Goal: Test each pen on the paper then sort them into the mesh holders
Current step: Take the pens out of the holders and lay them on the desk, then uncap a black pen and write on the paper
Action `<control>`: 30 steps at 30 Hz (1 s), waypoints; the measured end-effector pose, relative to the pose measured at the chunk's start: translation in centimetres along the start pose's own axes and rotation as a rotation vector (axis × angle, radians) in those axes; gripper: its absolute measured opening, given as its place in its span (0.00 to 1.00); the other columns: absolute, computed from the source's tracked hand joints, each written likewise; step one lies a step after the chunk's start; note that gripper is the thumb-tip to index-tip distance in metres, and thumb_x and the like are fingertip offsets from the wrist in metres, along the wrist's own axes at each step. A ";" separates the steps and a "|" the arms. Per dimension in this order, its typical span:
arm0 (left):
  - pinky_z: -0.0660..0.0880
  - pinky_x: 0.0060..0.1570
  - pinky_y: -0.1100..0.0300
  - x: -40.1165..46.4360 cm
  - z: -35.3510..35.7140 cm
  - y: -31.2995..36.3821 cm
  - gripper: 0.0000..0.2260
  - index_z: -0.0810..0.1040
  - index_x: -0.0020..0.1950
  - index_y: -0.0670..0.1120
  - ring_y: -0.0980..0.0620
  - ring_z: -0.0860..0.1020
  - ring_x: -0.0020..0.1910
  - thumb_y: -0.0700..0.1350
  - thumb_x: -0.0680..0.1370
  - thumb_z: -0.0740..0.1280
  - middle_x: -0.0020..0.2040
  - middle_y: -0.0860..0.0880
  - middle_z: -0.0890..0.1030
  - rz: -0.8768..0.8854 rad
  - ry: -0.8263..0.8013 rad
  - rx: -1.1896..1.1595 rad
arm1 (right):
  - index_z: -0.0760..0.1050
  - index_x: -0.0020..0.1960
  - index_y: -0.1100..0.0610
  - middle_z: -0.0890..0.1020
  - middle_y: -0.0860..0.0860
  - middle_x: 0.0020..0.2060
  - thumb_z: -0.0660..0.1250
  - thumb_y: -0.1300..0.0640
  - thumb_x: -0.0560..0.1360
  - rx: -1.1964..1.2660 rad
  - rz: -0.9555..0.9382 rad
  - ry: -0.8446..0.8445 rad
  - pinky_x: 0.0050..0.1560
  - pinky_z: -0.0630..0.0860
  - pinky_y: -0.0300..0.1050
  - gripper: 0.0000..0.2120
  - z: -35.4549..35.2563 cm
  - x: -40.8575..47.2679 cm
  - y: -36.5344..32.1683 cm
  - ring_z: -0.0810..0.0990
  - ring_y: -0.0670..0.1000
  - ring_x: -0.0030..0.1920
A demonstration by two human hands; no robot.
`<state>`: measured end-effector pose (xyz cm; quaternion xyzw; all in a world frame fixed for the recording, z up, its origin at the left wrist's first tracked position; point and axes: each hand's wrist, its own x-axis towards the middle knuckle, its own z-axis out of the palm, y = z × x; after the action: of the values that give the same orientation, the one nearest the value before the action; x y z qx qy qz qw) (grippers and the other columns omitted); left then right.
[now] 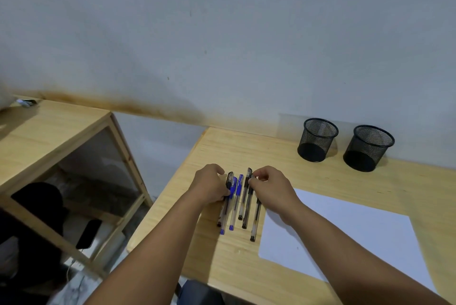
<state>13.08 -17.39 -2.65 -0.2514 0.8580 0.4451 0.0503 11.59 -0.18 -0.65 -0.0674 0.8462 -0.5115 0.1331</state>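
A row of clear-barrelled pens with blue and black caps (237, 202) lies on the light wooden tabletop (283, 161). The left hand (209, 185) at its 9 o'clock side curls its fingers (225, 197) against the outermost pen. The right hand (271, 186) at 3 o'clock pinches a black cap. The white paper sheet (345, 230) lies at 4 o'clock; two black mesh holders (345, 144) stand at 1 o'clock.

Plain study room — wooden desk (320, 181), mesh holders (317, 140), paper (345, 235), stained wall (222, 45)

Blue and black pens (237, 202) lie on pale wood desk (283, 168) beside white paper (345, 235) and black mesh holders (317, 139).
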 end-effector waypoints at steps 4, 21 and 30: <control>0.83 0.43 0.51 -0.2 -0.2 0.0 0.22 0.75 0.60 0.47 0.49 0.83 0.41 0.35 0.69 0.76 0.53 0.43 0.80 -0.012 0.025 -0.008 | 0.75 0.55 0.54 0.78 0.50 0.53 0.65 0.55 0.76 0.014 0.004 0.011 0.34 0.71 0.40 0.08 -0.1 -0.3 0.2 0.78 0.50 0.43; 0.80 0.36 0.59 -5.1 0.3 3.6 0.11 0.79 0.53 0.39 0.49 0.83 0.35 0.33 0.72 0.70 0.44 0.39 0.84 0.124 -0.087 -0.512 | 0.80 0.51 0.52 0.86 0.55 0.42 0.73 0.55 0.72 0.314 0.004 -0.052 0.48 0.82 0.53 0.07 -0.5 -2.8 1.5 0.86 0.55 0.44; 0.82 0.48 0.50 -6.0 3.4 5.6 0.12 0.81 0.56 0.41 0.46 0.82 0.40 0.40 0.73 0.74 0.46 0.38 0.84 0.156 -0.262 -0.592 | 0.81 0.50 0.55 0.86 0.59 0.39 0.75 0.60 0.72 0.354 0.004 0.018 0.44 0.83 0.47 0.07 -5.1 -5.9 3.3 0.86 0.57 0.41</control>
<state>15.15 -9.71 1.29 -0.1291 0.6942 0.7063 0.0508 15.76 7.12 -0.39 -0.0367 0.7442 -0.6530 0.1361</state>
